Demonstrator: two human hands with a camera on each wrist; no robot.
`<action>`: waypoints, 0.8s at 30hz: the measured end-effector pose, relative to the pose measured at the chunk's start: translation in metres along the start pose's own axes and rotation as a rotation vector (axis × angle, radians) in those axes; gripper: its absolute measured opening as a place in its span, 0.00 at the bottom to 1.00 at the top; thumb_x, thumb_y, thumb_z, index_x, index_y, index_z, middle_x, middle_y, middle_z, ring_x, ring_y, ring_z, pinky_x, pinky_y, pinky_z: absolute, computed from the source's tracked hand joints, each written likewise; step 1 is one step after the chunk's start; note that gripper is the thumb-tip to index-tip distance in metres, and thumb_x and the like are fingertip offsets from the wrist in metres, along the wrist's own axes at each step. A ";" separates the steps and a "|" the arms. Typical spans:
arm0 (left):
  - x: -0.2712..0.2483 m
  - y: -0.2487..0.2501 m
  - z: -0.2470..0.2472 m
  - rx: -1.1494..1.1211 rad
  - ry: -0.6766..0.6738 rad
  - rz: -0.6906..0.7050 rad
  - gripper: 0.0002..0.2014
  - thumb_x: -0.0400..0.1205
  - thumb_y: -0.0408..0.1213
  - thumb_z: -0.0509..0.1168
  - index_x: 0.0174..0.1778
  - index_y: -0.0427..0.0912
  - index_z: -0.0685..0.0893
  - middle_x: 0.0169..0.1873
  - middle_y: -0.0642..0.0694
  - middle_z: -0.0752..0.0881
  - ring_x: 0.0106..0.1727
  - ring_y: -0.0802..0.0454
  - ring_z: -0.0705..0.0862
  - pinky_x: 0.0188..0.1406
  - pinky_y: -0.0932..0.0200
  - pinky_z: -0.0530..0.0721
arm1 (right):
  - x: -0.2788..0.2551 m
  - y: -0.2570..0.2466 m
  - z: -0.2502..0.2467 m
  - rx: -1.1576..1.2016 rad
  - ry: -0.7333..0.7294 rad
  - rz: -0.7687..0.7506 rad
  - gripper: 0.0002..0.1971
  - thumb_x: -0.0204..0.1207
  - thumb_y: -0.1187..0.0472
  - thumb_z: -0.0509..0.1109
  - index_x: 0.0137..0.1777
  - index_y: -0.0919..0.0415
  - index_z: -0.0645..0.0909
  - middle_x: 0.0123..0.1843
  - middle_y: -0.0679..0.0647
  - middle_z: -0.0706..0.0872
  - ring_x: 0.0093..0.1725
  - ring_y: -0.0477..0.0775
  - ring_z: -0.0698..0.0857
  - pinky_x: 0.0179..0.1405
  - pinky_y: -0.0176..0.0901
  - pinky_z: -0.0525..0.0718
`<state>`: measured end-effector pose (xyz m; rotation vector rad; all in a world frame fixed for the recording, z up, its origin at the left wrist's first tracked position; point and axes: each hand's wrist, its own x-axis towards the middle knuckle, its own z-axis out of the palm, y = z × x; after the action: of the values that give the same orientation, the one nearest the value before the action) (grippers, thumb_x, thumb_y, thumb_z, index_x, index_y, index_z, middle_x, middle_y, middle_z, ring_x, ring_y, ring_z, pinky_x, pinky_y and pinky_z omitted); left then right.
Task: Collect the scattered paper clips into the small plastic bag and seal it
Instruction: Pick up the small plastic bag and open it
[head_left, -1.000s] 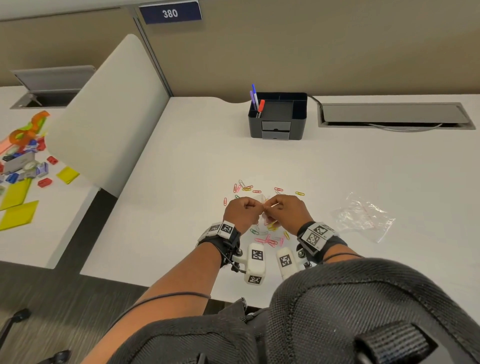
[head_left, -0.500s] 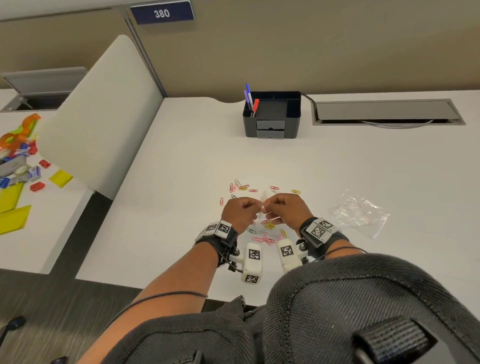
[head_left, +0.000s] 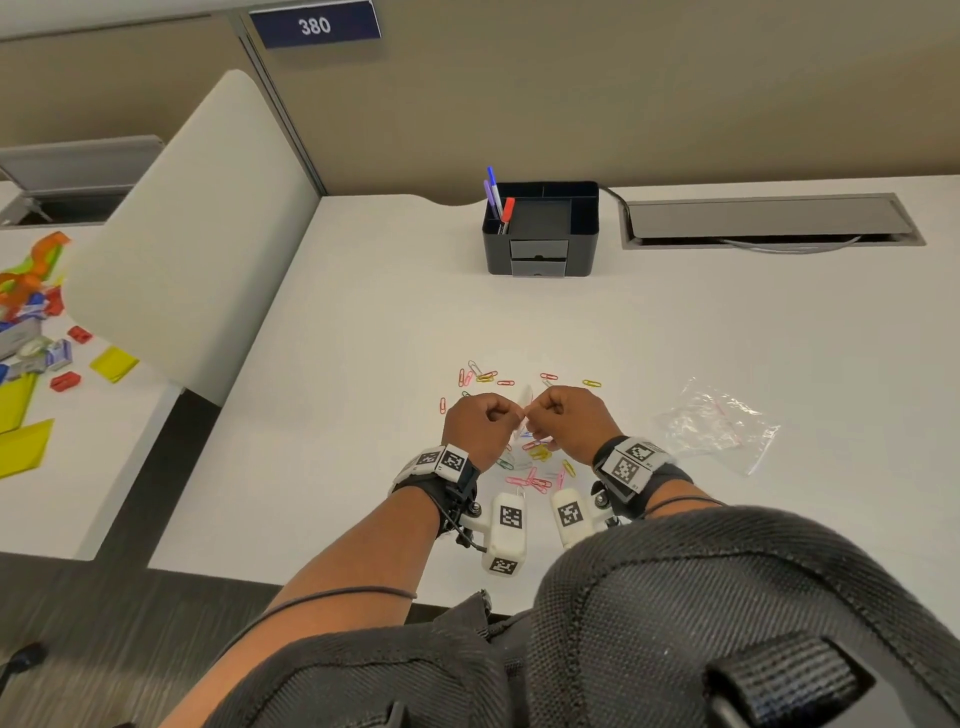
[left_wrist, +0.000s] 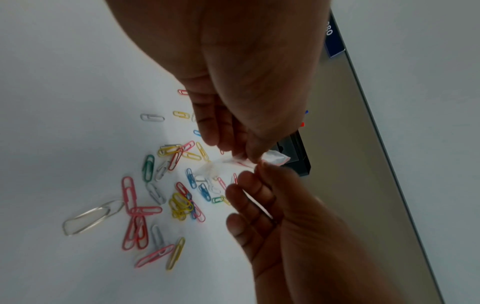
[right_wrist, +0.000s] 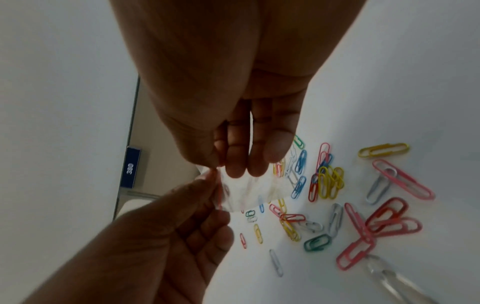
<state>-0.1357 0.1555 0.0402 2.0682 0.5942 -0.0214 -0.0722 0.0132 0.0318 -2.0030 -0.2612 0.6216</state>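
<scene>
Both hands meet above the white desk (head_left: 363, 364) and pinch a small clear plastic bag (head_left: 525, 401) by its top edge with the red zip line. My left hand (head_left: 511, 415) grips the left side, my right hand (head_left: 537, 413) the right side. The left wrist view shows the left hand (left_wrist: 244, 152) and the right hand (left_wrist: 259, 170) pinching the bag (left_wrist: 275, 159). From the right wrist, the bag (right_wrist: 249, 191) hangs between my right hand (right_wrist: 221, 162) and left hand (right_wrist: 207, 185). Several coloured paper clips (head_left: 535, 478) (left_wrist: 179, 203) (right_wrist: 330, 183) lie scattered beneath.
A second, crumpled clear bag (head_left: 719, 426) lies on the desk to the right. A black pen organizer (head_left: 543, 228) stands at the back, a cable tray (head_left: 769, 221) beside it. A white divider (head_left: 182, 234) separates a left desk with coloured toys (head_left: 31, 322).
Both hands stay together on the small bag, with only small finger shifts at its top edge. The head view has shifted a little.
</scene>
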 end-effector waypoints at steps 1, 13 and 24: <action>0.000 0.000 0.001 0.019 0.005 0.007 0.06 0.78 0.41 0.71 0.43 0.44 0.91 0.38 0.48 0.91 0.40 0.51 0.87 0.43 0.58 0.84 | 0.001 0.000 0.000 -0.058 0.006 -0.017 0.07 0.75 0.58 0.70 0.40 0.61 0.85 0.37 0.51 0.92 0.39 0.49 0.91 0.40 0.47 0.92; -0.004 0.004 0.011 0.072 0.093 0.000 0.05 0.77 0.36 0.68 0.40 0.46 0.89 0.32 0.55 0.85 0.36 0.56 0.82 0.39 0.63 0.75 | 0.009 -0.015 -0.002 -0.351 -0.031 -0.084 0.09 0.69 0.57 0.69 0.29 0.55 0.77 0.35 0.53 0.88 0.39 0.56 0.87 0.33 0.46 0.80; 0.007 0.006 0.004 -0.062 0.011 -0.011 0.04 0.74 0.39 0.67 0.35 0.47 0.87 0.26 0.52 0.88 0.30 0.52 0.86 0.39 0.51 0.88 | 0.013 -0.014 -0.009 -0.129 -0.043 -0.059 0.08 0.75 0.56 0.68 0.41 0.60 0.83 0.39 0.51 0.91 0.38 0.47 0.92 0.39 0.55 0.92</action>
<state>-0.1264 0.1529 0.0409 2.0061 0.6057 0.0020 -0.0554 0.0186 0.0430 -2.0991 -0.3936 0.6250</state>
